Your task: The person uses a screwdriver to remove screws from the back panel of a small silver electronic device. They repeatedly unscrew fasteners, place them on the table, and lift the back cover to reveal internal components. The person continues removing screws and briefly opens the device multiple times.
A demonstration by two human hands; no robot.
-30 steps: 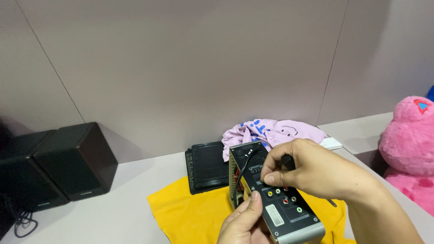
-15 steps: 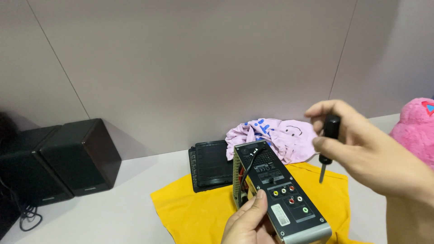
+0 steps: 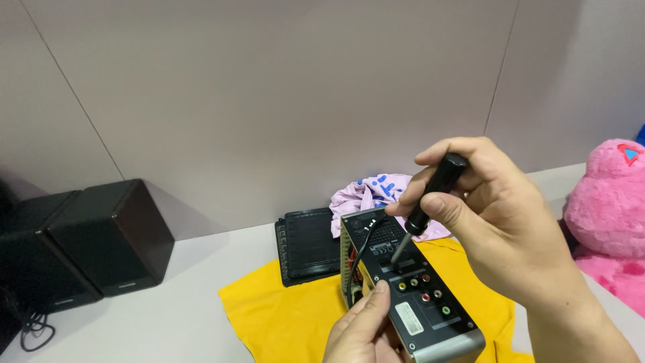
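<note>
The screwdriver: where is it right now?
In the head view, right of centre: the screwdriver is in the right hand, tip on the black panel.

Small white rectangular label [image 3: 409,318] on the dark device panel [image 3: 430,306], near its lower end

Head camera looks down, close over the white table [image 3: 168,323]

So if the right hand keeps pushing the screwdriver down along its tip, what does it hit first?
Most likely the black rear panel of the device, just above its coloured jacks; the screwdriver tip looks almost touching, though depth is unclear.
</note>
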